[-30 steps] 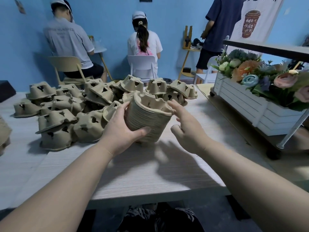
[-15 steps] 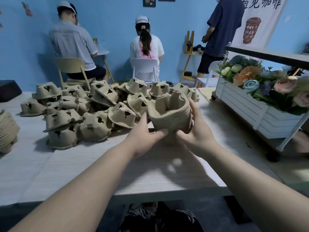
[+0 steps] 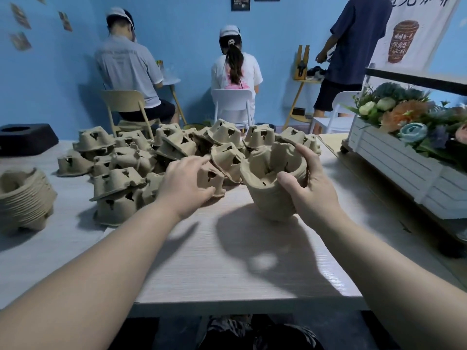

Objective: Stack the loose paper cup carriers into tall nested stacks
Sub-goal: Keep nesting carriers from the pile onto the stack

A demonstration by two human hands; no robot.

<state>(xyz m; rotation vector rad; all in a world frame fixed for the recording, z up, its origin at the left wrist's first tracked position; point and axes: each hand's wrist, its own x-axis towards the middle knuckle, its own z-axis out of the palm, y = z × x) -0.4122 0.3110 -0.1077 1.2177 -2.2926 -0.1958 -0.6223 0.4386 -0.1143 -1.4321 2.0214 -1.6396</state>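
Gripping a nested stack of cup carriers [image 3: 274, 183], the right hand [image 3: 309, 184] curls round its far rim with the thumb pressed on the near side; the stack tilts, open end toward the camera, its base low over the bench [image 3: 227, 261] (contact with the surface cannot be told). The left hand [image 3: 188, 184] lies on a single loose carrier [image 3: 211, 179] at the near edge of the pile of loose carriers [image 3: 156, 155], fingers bent over it. A second nested stack [image 3: 24, 195] sits at the bench's left edge, well apart. A white flower box [image 3: 404, 170] stands to the right.
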